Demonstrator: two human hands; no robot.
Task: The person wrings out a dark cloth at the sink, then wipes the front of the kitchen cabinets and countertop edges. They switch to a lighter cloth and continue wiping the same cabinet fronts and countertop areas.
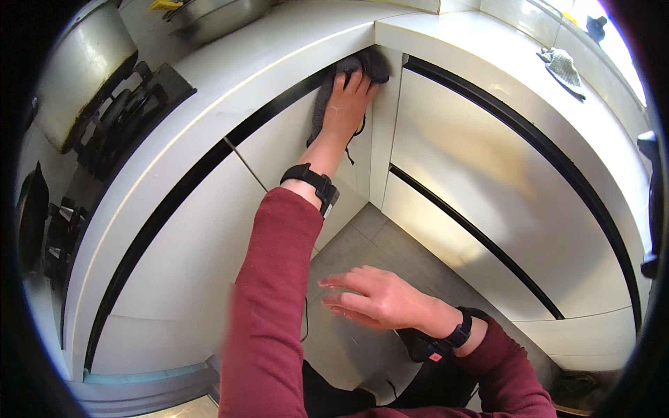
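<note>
My left hand (347, 102) reaches into the inner corner under the countertop, fingers spread over a dark grey cloth (321, 107). The cloth lies between that hand and the white cabinet front (298, 123). Part of it bunches up beyond my fingertips, close to the black recessed strip (277, 115) below the counter edge. Lower in view, my right hand (379, 298) hovers above the floor with its fingers apart and nothing in them. Each wrist wears a black strap.
White drawer fronts (470, 141) with black grooves stand at right. A light grey cloth (564, 70) lies on the white countertop (460, 39). At left, a metal pot (86, 73) sits on a gas hob (130, 115). Grey floor tiles (360, 240) lie below.
</note>
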